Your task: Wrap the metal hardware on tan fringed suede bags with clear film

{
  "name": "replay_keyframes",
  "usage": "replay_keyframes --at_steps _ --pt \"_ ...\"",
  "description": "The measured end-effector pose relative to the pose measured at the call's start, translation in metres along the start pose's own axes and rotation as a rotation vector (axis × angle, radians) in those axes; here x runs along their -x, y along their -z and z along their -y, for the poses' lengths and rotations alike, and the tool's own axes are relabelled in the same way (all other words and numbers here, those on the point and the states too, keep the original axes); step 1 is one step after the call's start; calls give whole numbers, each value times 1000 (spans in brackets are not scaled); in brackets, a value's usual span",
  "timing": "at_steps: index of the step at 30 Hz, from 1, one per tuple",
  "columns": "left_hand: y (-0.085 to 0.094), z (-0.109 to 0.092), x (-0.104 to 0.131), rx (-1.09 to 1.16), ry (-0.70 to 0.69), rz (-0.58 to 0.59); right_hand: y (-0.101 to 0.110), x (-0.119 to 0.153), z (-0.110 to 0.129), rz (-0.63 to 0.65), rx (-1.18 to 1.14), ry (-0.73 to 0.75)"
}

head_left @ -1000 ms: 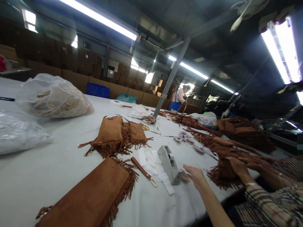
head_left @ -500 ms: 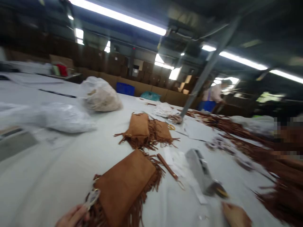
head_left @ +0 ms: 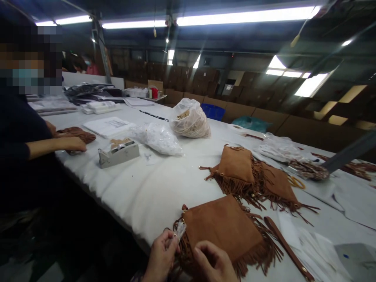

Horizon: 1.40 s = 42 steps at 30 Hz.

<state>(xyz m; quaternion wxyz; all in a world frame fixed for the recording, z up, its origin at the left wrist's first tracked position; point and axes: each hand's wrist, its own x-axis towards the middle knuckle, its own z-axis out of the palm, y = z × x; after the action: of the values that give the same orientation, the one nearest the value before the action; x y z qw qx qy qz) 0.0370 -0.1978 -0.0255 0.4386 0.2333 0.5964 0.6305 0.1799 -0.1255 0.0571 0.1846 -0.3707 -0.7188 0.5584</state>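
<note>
A brown fringed suede bag (head_left: pixel 225 227) lies at the near edge of the white-covered table. At its left end, my left hand (head_left: pixel 162 254) pinches a small clear plastic wrapping (head_left: pixel 180 230) beside the bag's metal ring. My right hand (head_left: pixel 216 260) is over the bag's lower edge, thumb and fingers curled toward each other; whether anything is between them is too small to tell. Behind lie two more fringed bags (head_left: pixel 236 162), overlapping. A brown strap (head_left: pixel 286 246) rests to the right of the nearest bag.
At the left a person's hand (head_left: pixel 75 144) is on brown material. A grey tape dispenser (head_left: pixel 120 154), a plastic bag of white bits (head_left: pixel 160 139) and a bulging sack (head_left: pixel 190 119) stand mid-table. Yellow-handled scissors (head_left: pixel 296 182) lie right, near a slanted metal post (head_left: pixel 352 150).
The view has swung left, bringing the person at the left into sight. My right hand has come from the far right to the nearest bag, close to my left hand.
</note>
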Motion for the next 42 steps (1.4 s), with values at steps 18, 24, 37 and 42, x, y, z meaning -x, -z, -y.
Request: replay_keyframes --at_steps 18,24,37,42 --pt "10 -8 5 -303 -213 46 -36 -66 -20 60 220 -208" --pt "5 -8 7 -202 -226 -3 -37 -62 -21 135 -24 -392" --pt "13 -30 3 -310 -263 -111 -57 -65 -18 -20 -216 -318" --pt "20 -33 -8 21 126 69 -53 -58 -10 -39 -194 -206"
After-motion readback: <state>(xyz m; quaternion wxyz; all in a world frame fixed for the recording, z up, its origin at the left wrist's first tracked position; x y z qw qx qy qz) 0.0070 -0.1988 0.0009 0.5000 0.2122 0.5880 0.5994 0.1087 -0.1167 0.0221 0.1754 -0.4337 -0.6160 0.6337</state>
